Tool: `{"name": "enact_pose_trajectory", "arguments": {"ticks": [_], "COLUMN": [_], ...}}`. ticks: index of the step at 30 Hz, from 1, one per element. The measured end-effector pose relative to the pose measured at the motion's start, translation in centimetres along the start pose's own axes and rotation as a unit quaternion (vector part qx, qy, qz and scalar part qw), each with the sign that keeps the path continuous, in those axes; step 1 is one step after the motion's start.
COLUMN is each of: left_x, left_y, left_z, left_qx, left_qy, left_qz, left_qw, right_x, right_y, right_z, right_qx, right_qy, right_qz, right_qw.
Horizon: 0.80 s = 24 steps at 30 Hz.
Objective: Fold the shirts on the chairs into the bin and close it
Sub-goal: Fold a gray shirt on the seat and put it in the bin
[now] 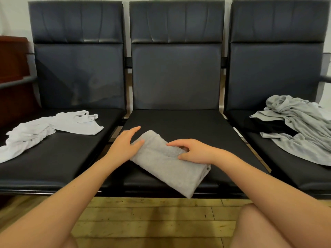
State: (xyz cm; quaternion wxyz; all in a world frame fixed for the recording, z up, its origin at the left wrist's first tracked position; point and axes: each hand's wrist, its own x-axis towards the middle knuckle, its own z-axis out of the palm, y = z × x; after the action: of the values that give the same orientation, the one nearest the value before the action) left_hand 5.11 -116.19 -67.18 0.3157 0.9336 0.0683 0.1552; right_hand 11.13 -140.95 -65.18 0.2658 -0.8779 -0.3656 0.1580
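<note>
- A folded grey shirt (167, 162) lies slantwise on the middle chair seat (197, 126), no writing readable on it.
- Left hand (125, 144): grip spread, thumb resting on the shirt's far end.
- Right hand (192, 151): fingers curled, pressing the fold.
- A white shirt (53, 129) lies left, a crumpled grey shirt (300, 126) right.

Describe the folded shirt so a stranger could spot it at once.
Three dark chairs stand in a row; look at the middle seat. The folded shirt lies slantwise at its front edge, under both hands. Unlike the white shirt on the left seat and the grey pile on the right, it is a neat grey rectangle.
</note>
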Motion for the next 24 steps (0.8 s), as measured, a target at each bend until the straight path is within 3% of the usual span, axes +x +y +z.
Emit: {"name": "enact_pose_trajectory", "arguments": {"ticks": [3,9,13,16,20,24], "left_x": [-0.2,-1.1,-1.6,-0.9,-0.1,0.0], "left_y": [0.3,2.2,3.2,2.9,1.9,1.8], "left_z": [0.6,2.0,1.6,1.3,1.9,2.5], "left_qx": [0.015,0.043,0.099,0.080,-0.035,0.009], "left_qy": [-0.054,-0.052,-0.023,0.011,-0.061,-0.111], "left_qz": [0.030,0.021,0.009,-0.006,-0.063,-0.033], "left_qw": [0.998,0.997,0.995,0.997,0.996,0.993], "right_x": [0.1,0.7,0.0,-1.0,-1.9,-2.4], "right_y": [0.9,3.4,5.5,6.5,7.1,7.2], "right_z": [-0.5,-1.4,-1.8,-2.2,-2.2,-1.8], "right_qx": [-0.056,-0.215,-0.146,-0.077,-0.067,-0.019], "right_qy": [0.045,0.168,0.191,0.208,0.181,0.184], "right_qz": [0.034,0.128,0.154,0.183,0.219,0.196], "right_qw": [0.997,0.953,0.958,0.958,0.956,0.963]}}
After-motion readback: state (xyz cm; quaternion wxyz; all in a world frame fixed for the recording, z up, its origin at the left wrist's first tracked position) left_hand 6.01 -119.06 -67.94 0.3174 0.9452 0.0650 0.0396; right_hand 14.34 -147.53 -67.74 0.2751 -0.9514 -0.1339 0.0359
